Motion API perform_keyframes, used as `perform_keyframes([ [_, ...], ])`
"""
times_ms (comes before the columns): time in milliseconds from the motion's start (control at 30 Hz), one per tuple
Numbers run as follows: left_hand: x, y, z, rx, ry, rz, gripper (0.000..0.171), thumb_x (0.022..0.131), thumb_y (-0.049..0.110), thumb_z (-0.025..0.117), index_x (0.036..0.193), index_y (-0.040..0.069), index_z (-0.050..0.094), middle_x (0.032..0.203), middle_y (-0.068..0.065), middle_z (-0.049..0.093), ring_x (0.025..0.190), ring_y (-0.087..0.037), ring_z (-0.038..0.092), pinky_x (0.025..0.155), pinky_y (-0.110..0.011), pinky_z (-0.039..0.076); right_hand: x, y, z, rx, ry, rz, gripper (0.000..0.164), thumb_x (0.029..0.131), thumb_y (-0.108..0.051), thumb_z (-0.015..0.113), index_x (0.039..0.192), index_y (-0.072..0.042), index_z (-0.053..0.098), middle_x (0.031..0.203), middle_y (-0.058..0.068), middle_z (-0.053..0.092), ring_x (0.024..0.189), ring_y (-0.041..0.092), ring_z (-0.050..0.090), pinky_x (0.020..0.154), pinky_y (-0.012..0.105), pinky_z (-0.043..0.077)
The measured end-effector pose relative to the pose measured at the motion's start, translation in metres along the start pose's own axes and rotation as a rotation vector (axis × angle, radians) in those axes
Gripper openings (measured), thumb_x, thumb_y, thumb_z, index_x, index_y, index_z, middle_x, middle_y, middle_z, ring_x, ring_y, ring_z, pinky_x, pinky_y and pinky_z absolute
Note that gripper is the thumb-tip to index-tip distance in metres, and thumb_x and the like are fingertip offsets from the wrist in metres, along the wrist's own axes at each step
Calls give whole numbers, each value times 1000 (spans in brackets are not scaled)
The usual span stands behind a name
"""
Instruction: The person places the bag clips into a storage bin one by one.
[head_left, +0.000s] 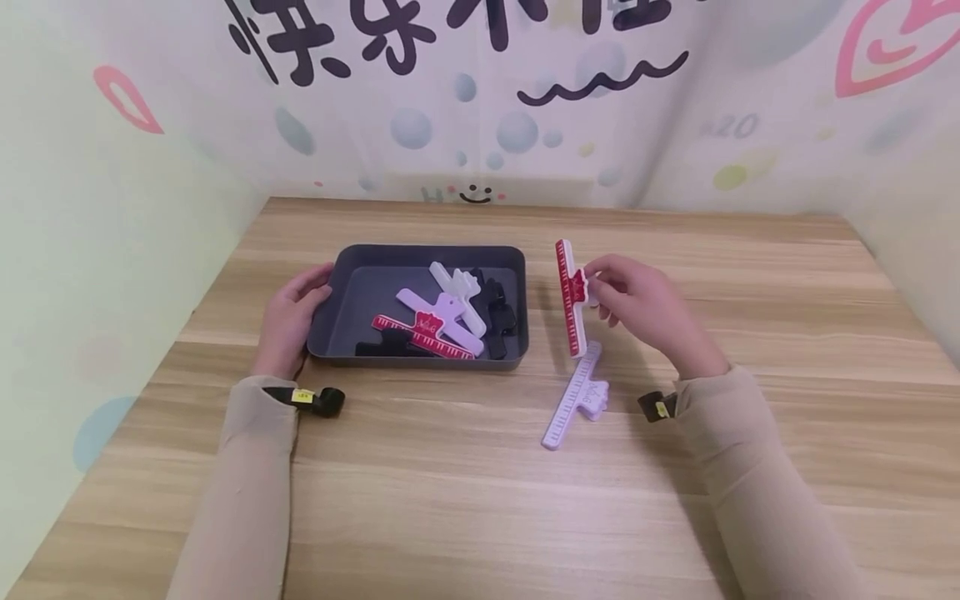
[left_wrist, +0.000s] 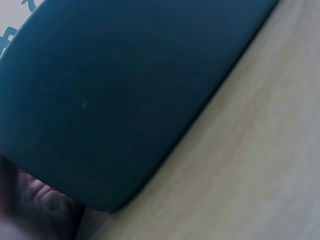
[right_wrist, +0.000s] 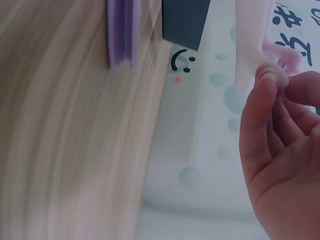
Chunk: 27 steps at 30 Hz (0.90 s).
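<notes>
In the head view my right hand (head_left: 637, 300) pinches the grip tab of a red and white clip (head_left: 567, 298), its long bar nearly upright and piano keys printed on it. The right wrist view shows thumb and fingertips on the clip's pale tab (right_wrist: 280, 82). A lilac clip (head_left: 573, 400) with the same key pattern lies on the table just below. My left hand (head_left: 288, 317) holds the left end of a dark grey tray (head_left: 420, 363), fingers at its wall. Inside lie a red clip (head_left: 429, 323), a lilac clip (head_left: 442, 310), a white clip (head_left: 467, 287) and black clips (head_left: 501, 318).
The wood-grain table (head_left: 420, 500) meets a printed white backdrop (head_left: 337, 158) at the back. Each wrist carries a small black camera, seen at the left cuff (head_left: 328, 402) and the right cuff (head_left: 656, 407).
</notes>
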<state>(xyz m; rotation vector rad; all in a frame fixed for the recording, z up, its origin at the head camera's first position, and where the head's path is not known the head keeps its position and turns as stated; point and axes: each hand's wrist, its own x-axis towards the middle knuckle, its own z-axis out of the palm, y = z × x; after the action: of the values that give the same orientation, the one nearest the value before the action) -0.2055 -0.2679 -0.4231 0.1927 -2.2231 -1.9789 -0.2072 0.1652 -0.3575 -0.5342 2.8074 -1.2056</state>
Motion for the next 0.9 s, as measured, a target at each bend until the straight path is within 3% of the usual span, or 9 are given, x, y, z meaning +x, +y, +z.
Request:
perform_keyframes([
  [667,1,1,0,-8,0,-28,37,89,18,54,126,15,52,128,-5,50,113,-15,45,84,-18,39,27,-30,39,191,-20,-30,18,90,-17,51,106,-12,57,84,15,62,63,22,55,59,41,50],
  [900,-1,4,1,-3,-4,-35,38,90,15,52,128,12,50,129,-7,48,114,-17,44,83,-18,39,33,-39,51,209,-16,6,19,90,-20,52,108,-14,57,84,9,61,65,21,57,63,40,50],
])
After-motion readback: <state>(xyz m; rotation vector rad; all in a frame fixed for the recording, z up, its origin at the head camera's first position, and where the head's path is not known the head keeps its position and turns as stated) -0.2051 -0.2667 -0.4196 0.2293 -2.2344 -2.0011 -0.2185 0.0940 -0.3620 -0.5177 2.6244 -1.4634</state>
